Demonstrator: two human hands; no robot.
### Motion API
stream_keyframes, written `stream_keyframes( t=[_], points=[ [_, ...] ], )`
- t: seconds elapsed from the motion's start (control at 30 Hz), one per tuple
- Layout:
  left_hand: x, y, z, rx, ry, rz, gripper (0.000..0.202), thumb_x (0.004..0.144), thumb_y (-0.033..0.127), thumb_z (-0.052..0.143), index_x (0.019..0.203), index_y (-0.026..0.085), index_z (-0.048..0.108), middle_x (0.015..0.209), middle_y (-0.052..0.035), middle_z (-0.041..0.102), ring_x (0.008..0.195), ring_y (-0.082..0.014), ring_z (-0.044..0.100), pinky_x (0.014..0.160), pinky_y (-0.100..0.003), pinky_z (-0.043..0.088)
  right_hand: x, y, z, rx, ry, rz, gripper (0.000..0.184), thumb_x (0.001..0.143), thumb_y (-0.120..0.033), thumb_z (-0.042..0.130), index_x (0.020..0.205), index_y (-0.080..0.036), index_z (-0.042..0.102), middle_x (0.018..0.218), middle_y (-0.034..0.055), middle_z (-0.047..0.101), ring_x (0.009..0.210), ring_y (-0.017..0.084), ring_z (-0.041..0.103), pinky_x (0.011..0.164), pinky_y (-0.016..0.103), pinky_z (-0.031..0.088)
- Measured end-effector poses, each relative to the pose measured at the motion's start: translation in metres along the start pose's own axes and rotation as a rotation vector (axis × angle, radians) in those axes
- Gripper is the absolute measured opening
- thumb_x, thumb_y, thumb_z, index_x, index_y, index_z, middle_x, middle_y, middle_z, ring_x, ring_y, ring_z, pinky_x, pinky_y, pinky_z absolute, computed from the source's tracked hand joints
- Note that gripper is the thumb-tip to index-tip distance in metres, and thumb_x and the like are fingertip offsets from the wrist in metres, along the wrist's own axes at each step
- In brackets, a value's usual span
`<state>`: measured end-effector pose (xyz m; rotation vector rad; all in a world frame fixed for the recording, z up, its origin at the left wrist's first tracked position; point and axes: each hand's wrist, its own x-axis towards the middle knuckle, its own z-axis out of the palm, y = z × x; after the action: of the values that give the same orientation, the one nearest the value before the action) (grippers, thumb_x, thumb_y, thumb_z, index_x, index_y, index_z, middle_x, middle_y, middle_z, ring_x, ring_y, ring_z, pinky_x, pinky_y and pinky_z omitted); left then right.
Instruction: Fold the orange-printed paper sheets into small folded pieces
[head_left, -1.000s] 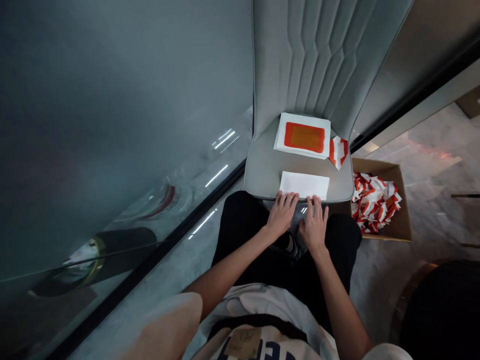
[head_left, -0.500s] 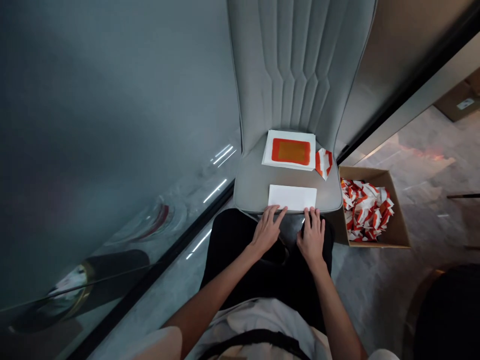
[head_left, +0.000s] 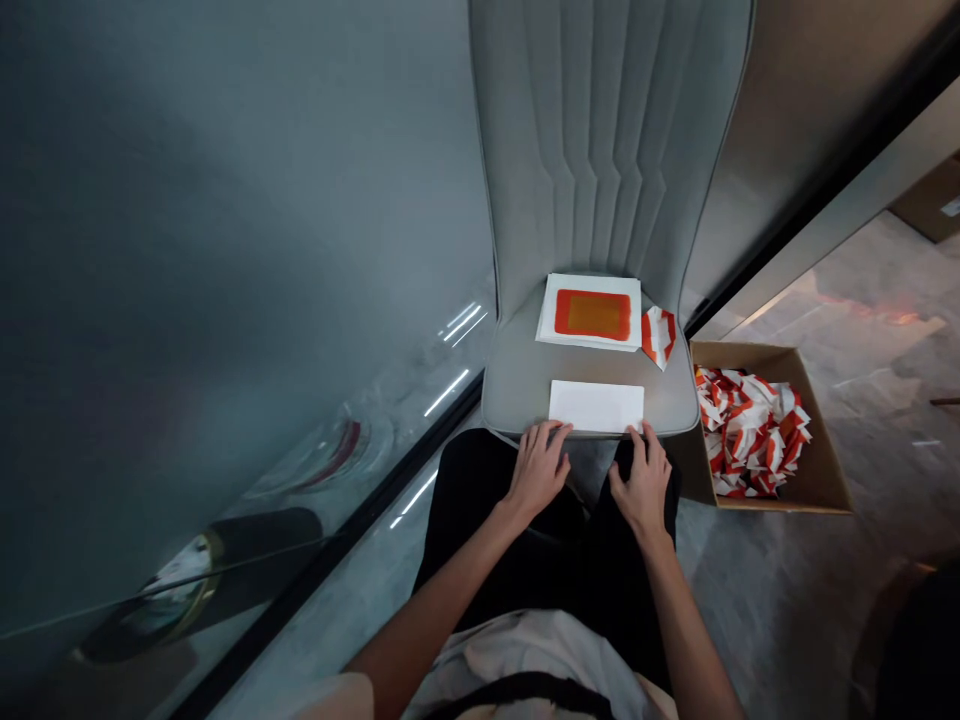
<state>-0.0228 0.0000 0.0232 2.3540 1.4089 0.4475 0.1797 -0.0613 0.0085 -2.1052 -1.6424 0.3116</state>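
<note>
Nearest, see left hand [head_left: 536,465] and right hand [head_left: 646,485] with spread fingers, gripping nothing, just touching the near edge of a blank white paper rectangle [head_left: 596,405], flat along the near rim of a grey padded chair seat [head_left: 517,400]. Could skew or slide off under uneven pushing. Farther right, could drop the folded red-and-white paper piece [head_left: 659,337] over the side with a stray brush; just left, could shift the orange-red-printed white paper stack [head_left: 592,314] by overreaching.

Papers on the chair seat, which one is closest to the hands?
The plain white strip at the front of the seat, by the left hand and right hand; the stack and the small folded piece lie farther back and show orange-red.
</note>
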Motion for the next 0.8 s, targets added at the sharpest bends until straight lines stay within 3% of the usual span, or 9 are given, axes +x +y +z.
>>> stream_keyframes(
  t=[0.17, 0.37, 0.53, 0.67, 0.8],
  points=[
    [0.012, -0.014, -0.011, -0.038, 0.025, 0.02, 0.041, 0.099, 0.018, 0.052, 0.139, 0.018, 0.058, 0.132, -0.0139, 0.055, 0.119, -0.0285, 0.053, 0.104, -0.047, 0.048, 0.051, 0.011, -0.014, 0.142, 0.043, 0.023, 0.053, 0.097, -0.041, 0.053, 0.146, -0.021, 0.05, 0.155, 0.0176, 0.048, 0.135, 0.033, 0.051, 0.105, 0.051, 0.045],
    [0.017, -0.016, -0.009, -0.05, 0.038, 0.016, 0.027, 0.1, 0.018, 0.055, 0.126, 0.018, 0.064, 0.12, -0.0107, 0.059, 0.113, -0.0269, 0.054, 0.1, -0.044, 0.048, 0.106, 0.024, -0.007, 0.198, -0.054, -0.071, 0.052, 0.092, -0.029, 0.06, 0.142, -0.013, 0.056, 0.128, 0.0187, 0.056, 0.12, 0.03, 0.057, 0.108, 0.044, 0.047],
    [0.019, -0.019, -0.006, -0.06, 0.06, 0.049, 0.017, 0.1, 0.012, 0.053, 0.102, 0.019, 0.068, 0.102, -0.0067, 0.061, 0.103, -0.0246, 0.055, 0.093, -0.04, 0.047, 0.117, 0.031, -0.003, 0.173, -0.114, -0.049, 0.036, 0.086, -0.026, 0.069, 0.12, -0.016, 0.065, 0.12, 0.0149, 0.056, 0.111, 0.029, 0.058, 0.104, 0.044, 0.05],
    [0.017, -0.024, -0.004, -0.076, 0.057, 0.061, 0.017, 0.096, 0.009, 0.058, 0.101, 0.02, 0.069, 0.104, -0.0068, 0.062, 0.105, -0.0256, 0.055, 0.094, -0.041, 0.045, 0.12, 0.034, -0.005, 0.114, -0.086, -0.103, 0.04, 0.081, -0.028, 0.075, 0.118, -0.018, 0.066, 0.127, 0.0162, 0.056, 0.118, 0.035, 0.053, 0.103, 0.049, 0.049],
    [0.014, -0.027, -0.004, -0.102, 0.041, 0.073, 0.015, 0.096, 0.011, 0.06, 0.105, 0.02, 0.069, 0.11, -0.0082, 0.062, 0.107, -0.0267, 0.054, 0.094, -0.043, 0.045, 0.125, 0.035, -0.005, 0.145, -0.083, -0.125, 0.042, 0.08, -0.023, 0.073, 0.122, -0.02, 0.066, 0.121, 0.0147, 0.062, 0.116, 0.035, 0.055, 0.103, 0.049, 0.048]
  ],
)
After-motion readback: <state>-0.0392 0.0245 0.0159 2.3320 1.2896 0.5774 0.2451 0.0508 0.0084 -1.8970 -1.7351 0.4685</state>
